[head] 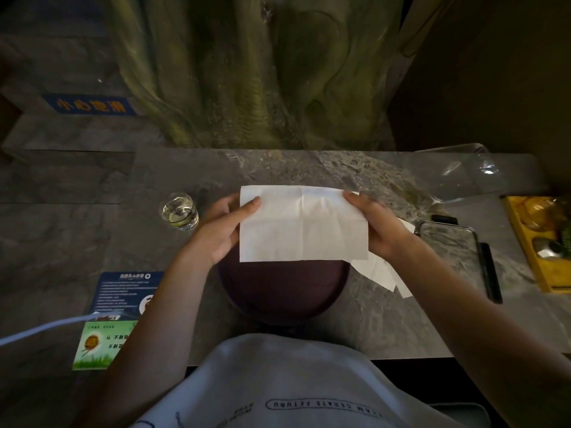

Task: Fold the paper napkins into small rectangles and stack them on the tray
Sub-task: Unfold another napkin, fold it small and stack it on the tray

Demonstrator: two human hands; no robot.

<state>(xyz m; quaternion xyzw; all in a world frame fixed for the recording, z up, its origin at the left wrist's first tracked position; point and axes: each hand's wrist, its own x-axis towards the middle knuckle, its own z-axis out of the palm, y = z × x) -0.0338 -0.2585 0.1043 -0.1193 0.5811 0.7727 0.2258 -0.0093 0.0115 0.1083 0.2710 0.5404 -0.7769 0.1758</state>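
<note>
A white paper napkin [302, 223] is held spread out above the far part of a dark round tray [282, 291]. My left hand [222, 230] grips its left edge with the thumb on top. Gripping the napkin's right edge is my right hand [375, 228]. The napkin shows fold creases and looks like a wide rectangle. More white napkins [381, 271] lie flat on the table right of the tray, partly under my right wrist. The tray's visible surface is bare.
A glass of water [179, 212] stands left of my left hand. A phone [449, 242] and a dark pen [491, 273] lie to the right, beside a yellow tray [525, 242]. Clear plastic wrap [463, 174] sits far right. Printed cards [123, 291] and a white cable [46, 330] are at near left.
</note>
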